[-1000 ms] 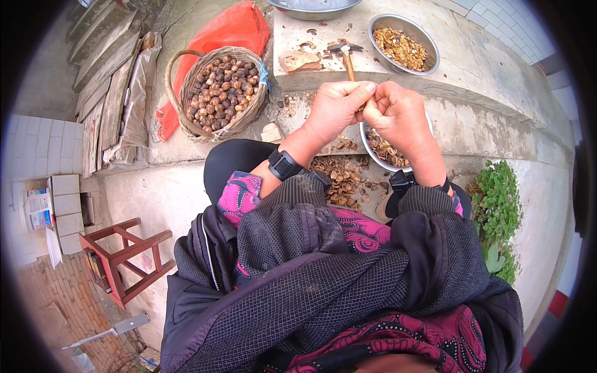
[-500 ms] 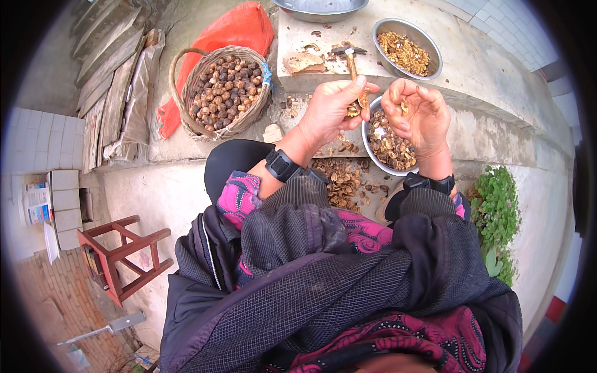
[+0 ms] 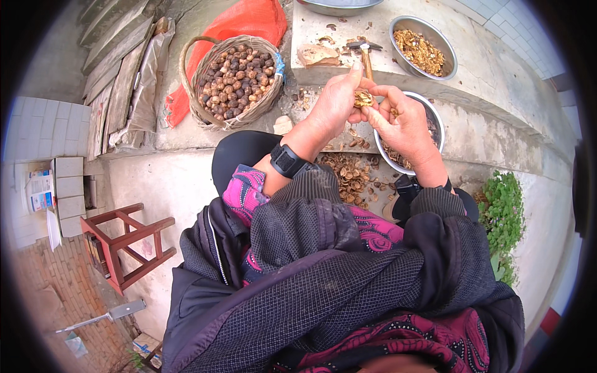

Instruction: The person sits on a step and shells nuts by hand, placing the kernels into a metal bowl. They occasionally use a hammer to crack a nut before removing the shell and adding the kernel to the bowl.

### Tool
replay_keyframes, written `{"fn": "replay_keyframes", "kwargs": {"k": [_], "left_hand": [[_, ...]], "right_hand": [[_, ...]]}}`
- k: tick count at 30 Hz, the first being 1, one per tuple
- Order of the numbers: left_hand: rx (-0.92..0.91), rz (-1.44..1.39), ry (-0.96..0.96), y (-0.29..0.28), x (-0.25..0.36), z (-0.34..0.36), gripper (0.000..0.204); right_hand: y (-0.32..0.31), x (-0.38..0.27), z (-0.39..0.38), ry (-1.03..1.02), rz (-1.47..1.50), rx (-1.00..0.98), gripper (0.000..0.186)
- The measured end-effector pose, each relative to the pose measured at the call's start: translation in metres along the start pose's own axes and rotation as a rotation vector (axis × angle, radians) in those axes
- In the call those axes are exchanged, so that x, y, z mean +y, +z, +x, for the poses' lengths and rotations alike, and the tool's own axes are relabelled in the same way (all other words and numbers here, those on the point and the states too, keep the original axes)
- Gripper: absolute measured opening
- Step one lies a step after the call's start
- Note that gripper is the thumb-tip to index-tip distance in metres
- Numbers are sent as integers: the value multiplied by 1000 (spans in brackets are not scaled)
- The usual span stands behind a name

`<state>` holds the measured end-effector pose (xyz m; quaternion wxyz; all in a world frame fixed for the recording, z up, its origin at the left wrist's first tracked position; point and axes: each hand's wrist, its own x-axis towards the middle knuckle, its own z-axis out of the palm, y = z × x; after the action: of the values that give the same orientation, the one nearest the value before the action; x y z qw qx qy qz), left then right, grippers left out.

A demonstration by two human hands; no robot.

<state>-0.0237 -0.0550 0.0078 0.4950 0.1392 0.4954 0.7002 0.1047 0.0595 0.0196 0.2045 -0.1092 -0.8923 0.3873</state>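
Note:
In front of me, my left hand (image 3: 336,104) is closed on a cracked walnut (image 3: 363,98), with pale broken kernel showing. My right hand (image 3: 405,124) meets it from the other side, thumb and fingertips pinching at the nut. A small walnut piece (image 3: 394,112) is tucked in the right hand's curled fingers. Under the right hand stands a basin (image 3: 441,127) with cracked walnuts or shells in it, partly hidden by that hand. Just beyond my hands a hammer (image 3: 365,57) lies on the concrete ledge, its lower handle covered by my fingers.
A wicker basket (image 3: 272,93) of whole walnuts stands at the left on a red mesh sack (image 3: 255,25). A metal bowl (image 3: 449,46) of kernels is on the ledge beside a stone (image 3: 318,56). Empty shells (image 3: 348,174) lie piled below my hands; a plant (image 3: 502,214) grows at right.
My right hand has moved left from beside the basin to the walnut in my left hand; the two hands now meet. The whole view has shifted slightly.

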Motion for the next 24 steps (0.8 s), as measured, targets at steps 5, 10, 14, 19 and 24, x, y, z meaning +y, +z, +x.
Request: {"fn": "replay_keyframes", "kwargs": {"k": [5, 10, 14, 19, 24], "left_hand": [[-142, -185, 30, -5, -4, 4, 47], [-204, -212, 99, 0, -3, 4, 33], [-147, -131, 108, 6, -2, 2, 35], [-66, -90, 171, 11, -5, 2, 38], [61, -172, 224, 19, -10, 3, 39]], "right_hand": [[-2, -1, 2, 14, 31, 67, 25], [-6, 3, 2, 100, 178, 148, 16], [-7, 4, 3, 192, 444, 162, 19], [-12, 2, 6, 382, 945, 13, 22], [1, 2, 5, 284, 650, 129, 22]]}}
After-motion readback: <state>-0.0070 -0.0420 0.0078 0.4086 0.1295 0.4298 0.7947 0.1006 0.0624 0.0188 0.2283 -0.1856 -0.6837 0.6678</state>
